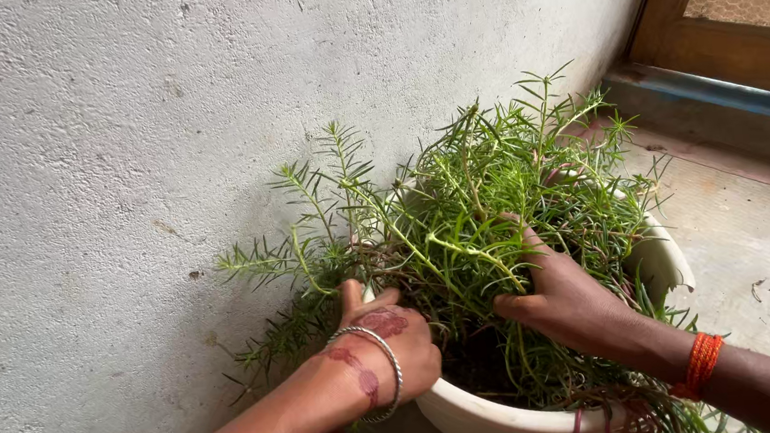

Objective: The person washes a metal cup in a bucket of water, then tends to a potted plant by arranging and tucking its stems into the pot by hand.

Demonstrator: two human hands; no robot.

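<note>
Two hands: both reach from the bottom edge into one potted plant, nearest to the camera.
Left hand (394,344): curled over the near-left rim of the pot, fingers bent down into the stems and the thumb raised against them; a reddish stain marks the back of the hand and the wrist.
Bangle (381,367): a thin silver ring around the left wrist, just behind the hand.
Right hand (561,301): pushed in among the stems at the middle of the pot, fingers folded around a bunch of green shoots, thumb pointing left; whether it grips them tightly cannot be told.
Thread band (702,363): orange cords wound around the right wrist.
Pot (477,415): a white, round plastic bowl standing on the floor against the wall, its near rim showing between the two forearms and its right rim behind the right hand.
Soil (472,367): dark, visible in the gap between the hands.
Plant (485,189): thin needle-like green leaves on pale stems, spilling over the rim on the left and right.
Wall (120,156): rough grey plaster just behind the pot.
Floor (759,249): bare concrete to the right.
Door frame (732,42): brown wood at the far upper right, with wire mesh behind it.
</note>
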